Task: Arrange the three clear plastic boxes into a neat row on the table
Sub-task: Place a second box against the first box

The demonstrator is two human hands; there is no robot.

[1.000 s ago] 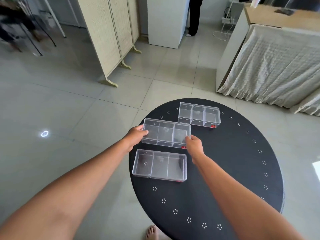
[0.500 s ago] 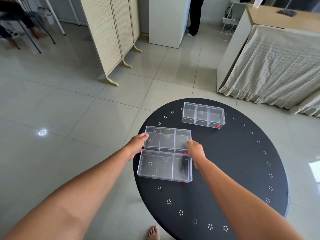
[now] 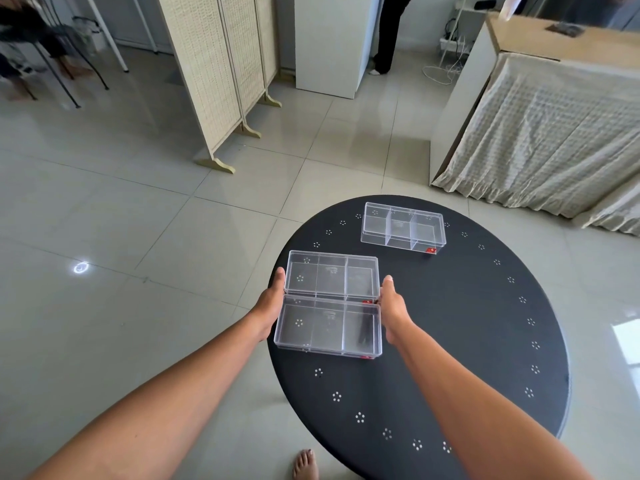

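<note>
Near the table's [image 3: 467, 323] left edge, the middle box [image 3: 330, 275] and near box [image 3: 327, 325] lie touching; the far box [image 3: 401, 226] sits apart. The left hand [image 3: 272, 306] and right hand [image 3: 393, 306] press straight-fingered against their short ends. The boxes look light, stiff and slick, so those ends suit holding.

Clear boxes [image 3: 332, 299], red labels; black table [image 3: 450, 341], white dot-flower pattern.

Reaches forward with both bare arms, holds left hand [image 3: 273, 304] and right hand [image 3: 393, 307] apart, palms facing inward, fingers straight, thumbs pointing far.
</note>
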